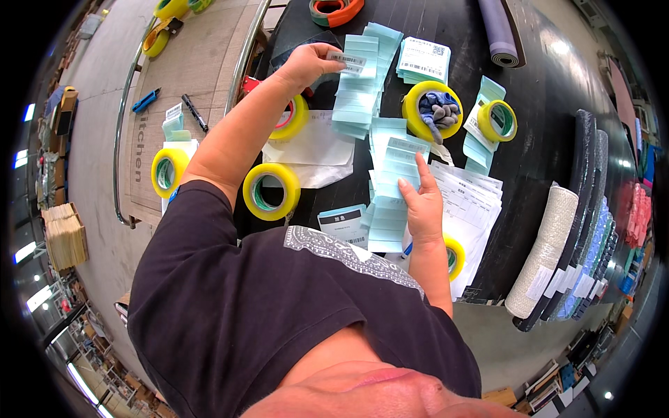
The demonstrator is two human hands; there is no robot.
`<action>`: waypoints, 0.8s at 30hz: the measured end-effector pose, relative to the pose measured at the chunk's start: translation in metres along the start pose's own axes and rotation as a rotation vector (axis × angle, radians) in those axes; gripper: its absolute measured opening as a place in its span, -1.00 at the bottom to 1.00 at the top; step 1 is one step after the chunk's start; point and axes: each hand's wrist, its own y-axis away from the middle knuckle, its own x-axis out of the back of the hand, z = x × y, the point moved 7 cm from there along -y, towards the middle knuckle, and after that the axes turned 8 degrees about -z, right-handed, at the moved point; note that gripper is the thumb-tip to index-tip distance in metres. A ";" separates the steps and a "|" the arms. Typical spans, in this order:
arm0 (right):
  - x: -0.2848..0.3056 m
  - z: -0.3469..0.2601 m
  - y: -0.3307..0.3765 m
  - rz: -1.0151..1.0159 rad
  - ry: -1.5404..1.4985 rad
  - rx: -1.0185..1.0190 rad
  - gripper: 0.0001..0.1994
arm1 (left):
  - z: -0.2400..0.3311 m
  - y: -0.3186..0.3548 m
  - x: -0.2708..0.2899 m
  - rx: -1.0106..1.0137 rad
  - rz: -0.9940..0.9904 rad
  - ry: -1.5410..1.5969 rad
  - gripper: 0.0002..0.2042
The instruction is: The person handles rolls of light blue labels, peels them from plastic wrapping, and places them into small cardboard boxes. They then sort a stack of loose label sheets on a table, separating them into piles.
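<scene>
Barcode label (351,63) pinched by outstretched left hand (305,67); right hand (424,203), spread, over blue strip (389,182).

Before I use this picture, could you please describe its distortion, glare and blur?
In the head view, fisheye bending bows the dark roll at right; glare whitens the black table beside the purple roll; the left hand shows little blur.

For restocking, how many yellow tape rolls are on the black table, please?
5: two rolls by the left forearm, one holding gloves, one farther right, one beside the right forearm; others may hide.
</scene>
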 end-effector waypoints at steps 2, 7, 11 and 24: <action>0.004 0.010 0.000 -0.026 -0.021 -0.058 -0.42 | 0.007 0.008 0.002 -0.075 0.000 0.124 -0.75; 0.006 0.016 -0.002 -0.003 -0.002 -0.175 -0.55 | 0.055 0.079 -0.035 -0.798 -0.001 -0.273 -0.77; -0.006 0.014 -0.006 -0.077 -0.647 -0.230 -0.58 | 0.059 0.155 -0.112 -1.031 -0.371 -0.540 -0.71; -0.001 -0.011 0.003 -0.017 -0.205 -0.010 -0.18 | 0.035 -0.018 -0.041 -0.515 0.034 -1.073 -0.32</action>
